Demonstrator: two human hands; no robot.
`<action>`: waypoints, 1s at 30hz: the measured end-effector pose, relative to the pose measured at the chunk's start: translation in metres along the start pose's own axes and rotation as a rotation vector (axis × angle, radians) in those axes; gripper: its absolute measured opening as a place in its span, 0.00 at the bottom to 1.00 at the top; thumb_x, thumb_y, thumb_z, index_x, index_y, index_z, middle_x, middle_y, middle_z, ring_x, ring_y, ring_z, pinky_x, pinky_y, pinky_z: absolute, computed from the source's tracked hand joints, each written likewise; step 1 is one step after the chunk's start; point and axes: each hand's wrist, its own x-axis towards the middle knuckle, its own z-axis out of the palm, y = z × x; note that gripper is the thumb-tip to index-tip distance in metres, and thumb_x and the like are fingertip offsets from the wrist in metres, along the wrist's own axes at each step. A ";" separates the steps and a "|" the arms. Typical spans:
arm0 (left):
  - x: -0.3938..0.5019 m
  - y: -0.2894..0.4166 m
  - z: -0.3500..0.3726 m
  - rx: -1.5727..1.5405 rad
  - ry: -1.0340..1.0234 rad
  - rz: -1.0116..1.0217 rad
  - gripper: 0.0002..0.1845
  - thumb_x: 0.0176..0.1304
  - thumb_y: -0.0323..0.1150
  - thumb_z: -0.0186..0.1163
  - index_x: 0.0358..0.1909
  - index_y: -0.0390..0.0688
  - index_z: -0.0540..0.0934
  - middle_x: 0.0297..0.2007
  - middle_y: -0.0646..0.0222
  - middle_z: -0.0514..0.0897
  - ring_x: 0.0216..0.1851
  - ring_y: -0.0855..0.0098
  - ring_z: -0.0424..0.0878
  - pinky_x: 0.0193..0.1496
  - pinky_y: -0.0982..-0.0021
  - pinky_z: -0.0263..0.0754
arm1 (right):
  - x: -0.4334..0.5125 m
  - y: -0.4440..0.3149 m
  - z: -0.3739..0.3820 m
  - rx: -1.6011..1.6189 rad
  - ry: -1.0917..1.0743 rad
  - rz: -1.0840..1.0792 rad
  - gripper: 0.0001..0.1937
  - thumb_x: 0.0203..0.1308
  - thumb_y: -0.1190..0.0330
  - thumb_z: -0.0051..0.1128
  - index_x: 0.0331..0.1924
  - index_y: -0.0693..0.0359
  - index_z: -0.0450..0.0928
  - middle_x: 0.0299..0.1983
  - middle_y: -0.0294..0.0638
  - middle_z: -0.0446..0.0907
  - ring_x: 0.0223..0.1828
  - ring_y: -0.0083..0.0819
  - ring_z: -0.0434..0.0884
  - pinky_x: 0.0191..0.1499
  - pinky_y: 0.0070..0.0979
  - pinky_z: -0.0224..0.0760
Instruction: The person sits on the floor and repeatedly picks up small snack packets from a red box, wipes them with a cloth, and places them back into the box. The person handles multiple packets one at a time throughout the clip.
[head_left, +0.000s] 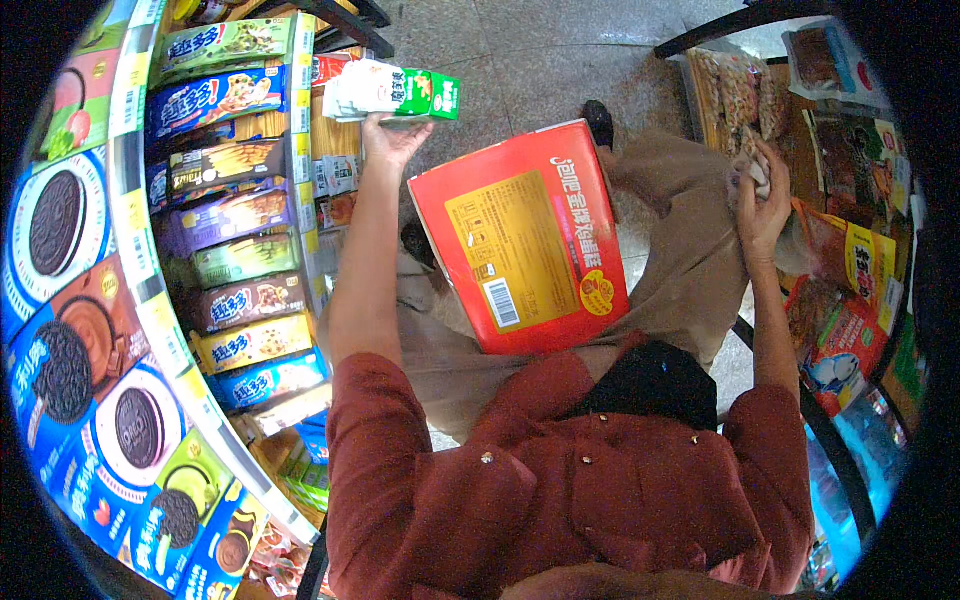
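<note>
My left hand (391, 142) is closed around the near end of several white and green snack packs (405, 91), held in a bunch beside the shelf on the left. On the other side, my right hand (763, 217) grips a crumpled pale cloth (756, 174) above my knee, close to the bagged snacks. A red cardboard carton (536, 240) with a yellow printed panel and a barcode stands tilted between my legs. Its underside and far faces are hidden.
Cookie packs (217, 97) lie in a row on the left shelf behind a price-label strip (135, 225), with Oreo boxes (56, 225) outside it. On the right, a rack holds bagged snacks (731, 94) and a yellow and red pouch (855, 259). A black rack leg (697, 39) crosses the tiled floor (517, 45).
</note>
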 end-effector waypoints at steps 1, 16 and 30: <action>0.006 0.000 -0.010 -0.014 0.055 0.022 0.41 0.51 0.37 0.58 0.69 0.37 0.58 0.66 0.41 0.59 0.66 0.36 0.60 0.60 0.35 0.67 | 0.000 0.002 0.000 0.035 -0.006 0.026 0.21 0.60 0.74 0.57 0.58 0.65 0.75 0.54 0.49 0.79 0.55 0.41 0.79 0.60 0.33 0.69; 0.076 0.087 -0.090 -0.044 0.210 0.453 0.26 0.56 0.46 0.55 0.56 0.46 0.74 0.57 0.58 0.75 0.57 0.53 0.71 0.58 0.41 0.63 | -0.004 0.016 -0.005 0.032 -0.014 0.276 0.16 0.67 0.71 0.55 0.58 0.64 0.76 0.55 0.45 0.79 0.54 0.34 0.79 0.57 0.28 0.71; 0.156 0.119 -0.176 0.543 0.739 0.748 0.24 0.66 0.49 0.52 0.58 0.46 0.72 0.60 0.63 0.76 0.56 0.55 0.75 0.57 0.43 0.69 | -0.001 0.011 -0.007 -0.042 -0.003 0.232 0.16 0.69 0.69 0.53 0.58 0.63 0.76 0.51 0.42 0.80 0.48 0.28 0.79 0.51 0.25 0.73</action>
